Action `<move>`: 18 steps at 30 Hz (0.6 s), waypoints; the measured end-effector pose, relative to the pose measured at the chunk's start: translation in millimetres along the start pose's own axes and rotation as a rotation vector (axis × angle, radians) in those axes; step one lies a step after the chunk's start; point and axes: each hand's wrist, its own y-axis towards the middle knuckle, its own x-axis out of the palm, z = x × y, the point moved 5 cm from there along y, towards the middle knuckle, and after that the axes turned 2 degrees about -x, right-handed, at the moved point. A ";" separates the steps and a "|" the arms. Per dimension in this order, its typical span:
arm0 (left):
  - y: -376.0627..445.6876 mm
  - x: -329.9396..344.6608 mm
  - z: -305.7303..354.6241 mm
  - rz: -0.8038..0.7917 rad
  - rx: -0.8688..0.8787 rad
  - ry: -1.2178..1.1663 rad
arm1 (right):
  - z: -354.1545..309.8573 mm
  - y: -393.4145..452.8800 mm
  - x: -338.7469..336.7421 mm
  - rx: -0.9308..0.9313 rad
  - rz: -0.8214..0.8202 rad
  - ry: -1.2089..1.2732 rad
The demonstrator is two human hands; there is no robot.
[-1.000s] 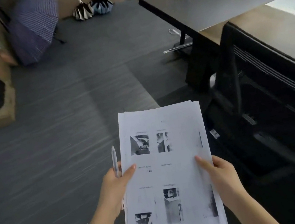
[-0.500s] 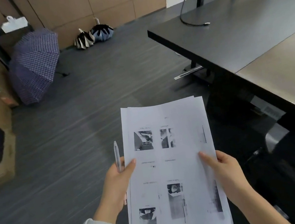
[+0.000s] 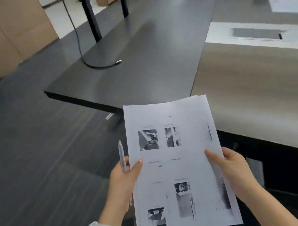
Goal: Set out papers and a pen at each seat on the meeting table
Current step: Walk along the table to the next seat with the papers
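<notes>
The papers (image 3: 177, 165) were a stack held off the table, their long axis running away from the person. The left hand (image 3: 125, 178) pinched the stack's left edge and also held the pen (image 3: 122, 156) upright beside it; the right hand (image 3: 228, 166) gripped the right edge, thumb on top. The table (image 3: 248, 83) lay ahead and to the right, nearer the right hand, so the placing would likely go that way.
</notes>
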 end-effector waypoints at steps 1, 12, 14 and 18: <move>29.2 12.8 15.8 -0.063 0.002 0.030 | -8.2 19.2 0.0 -0.006 0.052 0.010; 178.2 187.7 119.1 -0.576 -0.036 0.292 | -78.7 110.4 -66.5 0.086 0.546 -0.008; 188.5 211.1 120.3 -0.604 -0.041 0.319 | -82.4 119.6 -80.0 0.107 0.585 -0.025; 201.4 260.2 114.7 -0.659 -0.052 0.354 | -79.8 140.3 -116.9 0.160 0.643 -0.037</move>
